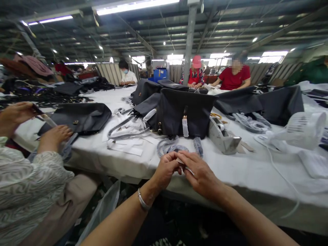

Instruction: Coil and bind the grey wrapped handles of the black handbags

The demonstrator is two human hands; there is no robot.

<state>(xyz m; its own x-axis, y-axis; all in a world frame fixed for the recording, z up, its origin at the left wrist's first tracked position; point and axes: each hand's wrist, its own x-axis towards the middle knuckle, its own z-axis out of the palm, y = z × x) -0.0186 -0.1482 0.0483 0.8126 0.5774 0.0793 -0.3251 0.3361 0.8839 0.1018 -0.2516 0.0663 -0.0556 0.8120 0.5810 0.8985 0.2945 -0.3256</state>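
At the table's front edge, my left hand (167, 169) and my right hand (200, 173) meet. Both are closed on a small flat brownish piece (180, 162), mostly covered by my fingers; its exact kind cannot be made out. Just beyond my fingertips lies a coiled strap (166, 146) in clear plastic wrap. Behind it a dark bag (188, 106) stands upright, its front strap carrying a gold-coloured clasp and a white wrapping (185, 127). To the bag's right is a grey tape dispenser (224, 140).
Left of me, a co-worker's hands (55, 136) work beside another dark bag (84, 116). White paper strips (128, 145) and wrapped straps lie left of centre. A small white fan (304, 128) with a trailing cord stands at right. More bags and people are across the table.
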